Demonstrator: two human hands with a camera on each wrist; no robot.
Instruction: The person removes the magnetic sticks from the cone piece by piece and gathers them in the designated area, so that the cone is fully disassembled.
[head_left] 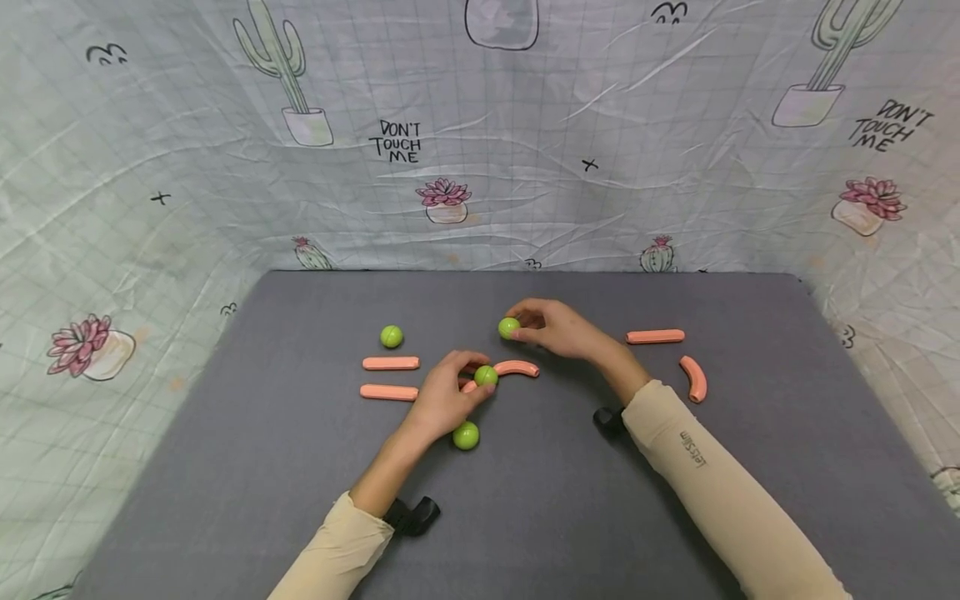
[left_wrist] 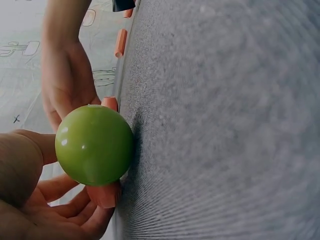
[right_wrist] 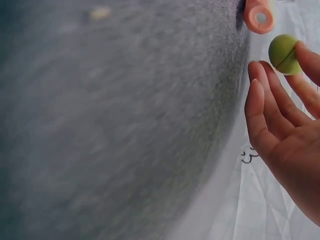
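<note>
and here's the left hand [head_left: 441, 402], thumb and fingers curled about a glossy green ball [head_left: 486, 376] over the grey table [head_left: 540, 508]; farther back, the right hand [head_left: 561, 330] pinches a second green ball [head_left: 508, 327] between thumb and fingertip. these look light, stiff and smooth, probably hard plastic, so they'd roll if let slip; best taken round the widest part, thumb against finger, with an easy squeeze. not fragile, by the look of it. now the tricky bit: the left hand and its ball cover part of a curved orange stick [head_left: 519, 367], and whether ball and stick touch, i can't tell. in the left wrist view one ball looms up front, likely the loose green ball [head_left: 466, 435], blocking that grip. the right wrist view cuts the right hand off at its edge.
</note>
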